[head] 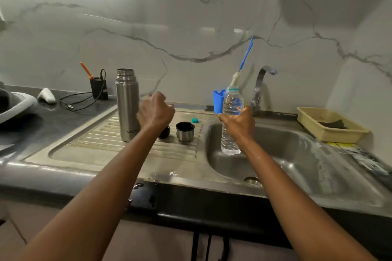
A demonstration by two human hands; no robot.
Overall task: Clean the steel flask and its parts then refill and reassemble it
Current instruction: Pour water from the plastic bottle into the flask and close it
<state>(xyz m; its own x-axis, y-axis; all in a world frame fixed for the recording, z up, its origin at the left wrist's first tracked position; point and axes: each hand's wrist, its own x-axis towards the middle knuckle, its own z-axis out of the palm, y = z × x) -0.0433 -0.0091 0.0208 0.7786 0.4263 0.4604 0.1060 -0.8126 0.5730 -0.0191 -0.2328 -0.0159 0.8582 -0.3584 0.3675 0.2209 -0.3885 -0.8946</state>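
The open steel flask (127, 104) stands upright on the sink's ribbed drainboard (101, 144), uncapped. My left hand (156, 112) hovers just right of the flask with fingers curled, holding nothing that I can see. Behind my left wrist lies a black stopper (165, 132), partly hidden. The steel cup lid (185, 131) stands mouth up beside it. A small teal bottle cap (195, 121) lies behind the cup. My right hand (238, 124) grips a clear plastic water bottle (231, 131), open at the top, upright over the basin's left edge.
A blue-handled bottle brush (244, 59) stands in a blue holder (218, 100) by the tap (259, 89). A beige tray (314, 127) with a dark scrubber sits right of the basin (286, 159). At the left are a black charger with cable (98, 89) and a white object (47, 95).
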